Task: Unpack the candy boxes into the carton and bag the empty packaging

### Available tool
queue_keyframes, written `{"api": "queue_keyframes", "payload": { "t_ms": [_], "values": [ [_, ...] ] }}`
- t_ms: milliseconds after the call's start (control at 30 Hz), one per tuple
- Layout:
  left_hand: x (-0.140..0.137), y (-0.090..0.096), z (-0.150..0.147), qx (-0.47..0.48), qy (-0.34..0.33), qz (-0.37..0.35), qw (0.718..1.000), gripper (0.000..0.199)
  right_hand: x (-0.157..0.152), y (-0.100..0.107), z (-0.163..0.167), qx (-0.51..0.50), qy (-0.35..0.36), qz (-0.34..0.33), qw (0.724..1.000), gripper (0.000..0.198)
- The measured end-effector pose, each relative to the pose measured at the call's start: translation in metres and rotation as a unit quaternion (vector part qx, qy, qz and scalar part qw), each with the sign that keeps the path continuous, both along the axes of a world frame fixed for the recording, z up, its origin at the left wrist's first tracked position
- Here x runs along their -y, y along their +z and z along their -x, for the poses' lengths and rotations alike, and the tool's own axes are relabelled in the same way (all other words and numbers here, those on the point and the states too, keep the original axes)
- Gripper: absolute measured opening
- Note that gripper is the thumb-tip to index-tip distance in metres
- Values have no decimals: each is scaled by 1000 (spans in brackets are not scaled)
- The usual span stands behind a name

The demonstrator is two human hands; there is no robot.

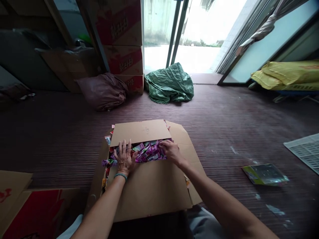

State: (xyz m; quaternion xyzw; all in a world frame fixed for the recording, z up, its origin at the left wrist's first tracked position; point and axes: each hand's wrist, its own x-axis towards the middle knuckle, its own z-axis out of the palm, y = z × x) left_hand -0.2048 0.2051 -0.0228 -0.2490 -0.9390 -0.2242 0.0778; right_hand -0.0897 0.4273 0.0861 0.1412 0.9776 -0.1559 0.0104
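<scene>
A cardboard box (152,186) stands in front of me, its near and far flaps folded inward and its side flaps spread outward. Through the gap between the flaps show many small wrapped candies (149,151), mostly purple. More wrappers poke out along the left edge. My left hand (124,158) lies with fingers spread across the left part of the gap, over the candies and the far flap's edge. At the gap's right end, my right hand (170,151) has its fingers curled in at the candies. Whether it pinches one is hidden.
Stacked red and brown cartons (127,63), a maroon bag (103,91) and a green sack (170,83) stand beyond the box by the glass door. An open red carton (35,209) is at left; a flat package (265,174) and white grid (307,152) lie at right.
</scene>
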Motion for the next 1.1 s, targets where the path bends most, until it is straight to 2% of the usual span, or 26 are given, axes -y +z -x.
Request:
{"api": "queue_keyframes", "payload": {
  "t_ms": [67,167,300,367,433,500,567,633,667,733,767,800,833,867,900,967,1000,1033,1100],
  "values": [
    [1,-3,0,-2,-7,-4,1000,71,16,-14,18,25,49,-33,998,41],
    [1,-5,1,-3,-13,-13,1000,74,26,-23,32,63,74,-48,994,34],
    [1,-5,1,-4,-8,-49,999,72,23,-6,31,86,101,-39,990,36],
    [2,-5,1,-3,-9,-61,998,71,9,7,14,27,96,2,995,46],
    [2,-6,1,-6,-10,-64,998,72,-16,15,-16,-77,-8,56,995,48],
    [2,-7,1,-10,-10,-61,998,76,-44,13,-55,-146,-190,83,967,49],
    [2,-7,1,-10,-11,-52,999,79,-67,2,-99,-120,-307,81,941,60],
    [1,-8,0,-4,-9,-43,999,78,-80,-14,-142,-56,-354,106,927,67],
    [1,-8,0,-1,-6,-41,999,76,-83,-21,-161,-24,-379,140,915,69],
    [0,-8,-1,1,-3,-43,999,71,-88,-25,-196,21,-460,227,858,66],
    [0,-8,0,1,-3,-46,999,68,-92,-20,-210,26,-501,264,823,61],
    [0,-8,0,2,-3,-49,999,66,-95,-9,-222,25,-533,296,792,56],
    [-1,-8,0,5,-2,-51,999,64,-99,7,-231,20,-546,316,775,52],
    [-1,-8,1,10,-2,-52,999,63,-100,27,-236,16,-536,325,779,51],
    [-1,-7,1,19,-2,-51,999,63,-100,48,-237,22,-502,335,797,51],
    [-2,-4,0,42,-4,-45,998,64,-90,86,-225,41,-390,349,851,59],
    [-1,-1,-1,53,-4,-42,998,65,-80,97,-212,42,-322,344,881,66],
    [-1,2,-1,64,-5,-42,997,67,-68,101,-195,33,-259,331,907,73],
    [0,8,-3,77,-10,-51,996,68,-38,88,-154,1,-174,301,938,81]
  ]
}}
